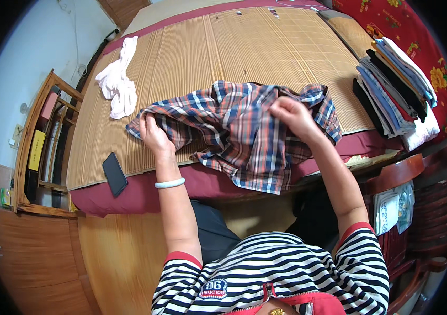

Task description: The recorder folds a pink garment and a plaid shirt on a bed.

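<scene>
A plaid shirt (229, 110) in blue, orange and white lies crumpled across the near part of the mat, its lower part hanging over the bed's front edge. My left hand (156, 137) grips the shirt's left end, the fingers partly tucked into a fold of the cloth. Near the shirt's right side, my right hand (293, 116) is closed in a pinch on the fabric and lifts a bit of it. Some of the cloth around that hand is blurred. A pale bangle sits on my left wrist.
A bamboo mat (181, 58) covers the bed. White clothing (119, 84) lies at the left, with a dark phone (114, 174) near the front edge. Folded clothes (391, 89) are stacked at the right. A wooden chair (407, 178) stands at the right; a wooden rack (40, 147) is at the left.
</scene>
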A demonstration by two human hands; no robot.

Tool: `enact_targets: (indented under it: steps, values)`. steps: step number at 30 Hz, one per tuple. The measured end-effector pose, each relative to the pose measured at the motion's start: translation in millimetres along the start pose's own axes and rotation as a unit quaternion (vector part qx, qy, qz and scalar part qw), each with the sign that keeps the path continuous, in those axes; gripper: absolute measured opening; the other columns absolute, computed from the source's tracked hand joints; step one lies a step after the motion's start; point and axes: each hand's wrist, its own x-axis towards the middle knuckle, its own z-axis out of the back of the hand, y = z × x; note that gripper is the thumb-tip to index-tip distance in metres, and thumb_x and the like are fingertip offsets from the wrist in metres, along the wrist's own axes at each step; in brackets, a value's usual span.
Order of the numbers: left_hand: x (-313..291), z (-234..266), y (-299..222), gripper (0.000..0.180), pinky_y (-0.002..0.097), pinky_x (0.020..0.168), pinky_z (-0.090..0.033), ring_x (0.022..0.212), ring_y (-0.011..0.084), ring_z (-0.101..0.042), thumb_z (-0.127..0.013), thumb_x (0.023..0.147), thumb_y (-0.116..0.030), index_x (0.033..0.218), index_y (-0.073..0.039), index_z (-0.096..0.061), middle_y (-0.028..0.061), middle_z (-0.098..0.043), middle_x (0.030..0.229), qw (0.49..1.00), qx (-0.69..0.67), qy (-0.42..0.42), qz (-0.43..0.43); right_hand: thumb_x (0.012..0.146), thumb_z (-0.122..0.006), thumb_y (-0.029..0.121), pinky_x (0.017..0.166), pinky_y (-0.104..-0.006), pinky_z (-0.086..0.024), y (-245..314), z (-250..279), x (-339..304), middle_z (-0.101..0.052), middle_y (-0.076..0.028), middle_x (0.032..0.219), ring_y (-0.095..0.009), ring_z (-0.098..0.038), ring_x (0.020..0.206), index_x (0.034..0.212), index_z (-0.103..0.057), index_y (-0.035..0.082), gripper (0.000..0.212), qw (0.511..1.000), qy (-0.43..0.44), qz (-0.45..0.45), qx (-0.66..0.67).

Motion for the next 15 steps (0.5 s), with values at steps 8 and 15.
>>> enact_targets:
  steps: [8, 15]
  values:
    - [19, 17, -13, 0.027, 0.0363, 0.099, -0.045, 0.108, 0.0212, -0.059, -0.051, 0.101, -0.018, 0.118, 0.000, -0.060, 0.0094, -0.063, 0.118, 0.996, -0.012, -0.082, 0.013, 0.105, -0.048, 0.037, 0.102, -0.0450, -0.051, -54, 138, 12, -0.067, -0.018, 0.120, -0.030, -0.065, 0.111, 0.122, -0.060, -0.003, 0.045, 0.813, -0.007, 0.018, 0.581]
    - [35, 52, -9, 0.033, 0.0422, 0.099, -0.048, 0.112, 0.0278, -0.060, -0.054, 0.099, -0.015, 0.127, 0.003, -0.054, 0.0134, -0.060, 0.126, 0.989, 0.064, -0.135, -0.011, 0.107, -0.046, 0.035, 0.101, -0.0490, -0.051, -54, 117, 26, -0.068, -0.020, 0.119, -0.034, -0.065, 0.112, 0.120, -0.060, -0.004, 0.043, 0.758, -0.381, -0.108, 0.519]
